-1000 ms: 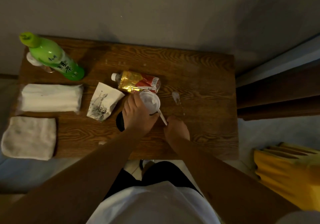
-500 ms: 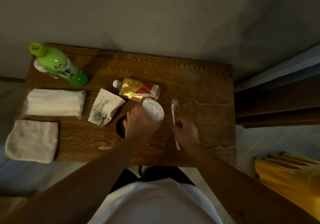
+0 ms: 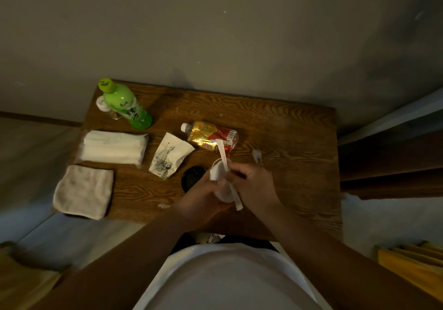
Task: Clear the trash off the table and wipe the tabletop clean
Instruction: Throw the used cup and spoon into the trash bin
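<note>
you're still gathering trash: your left hand (image 3: 203, 200) cups the white cup (image 3: 221, 185) above the table (image 3: 287, 127), right hand (image 3: 257, 187) pinching the white spoon (image 3: 224, 158); next, drop it inside.

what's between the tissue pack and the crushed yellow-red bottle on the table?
Head view: a flattened white paper cup with an ink drawing lies between the tissue pack and the crushed bottle.

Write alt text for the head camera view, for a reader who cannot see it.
Over a wooden table, the left hand holds a small white cup while the right hand holds a white plastic spoon at it. A green bottle, crushed gold bottle, paper wrapper and two cloths remain on the table.
</note>
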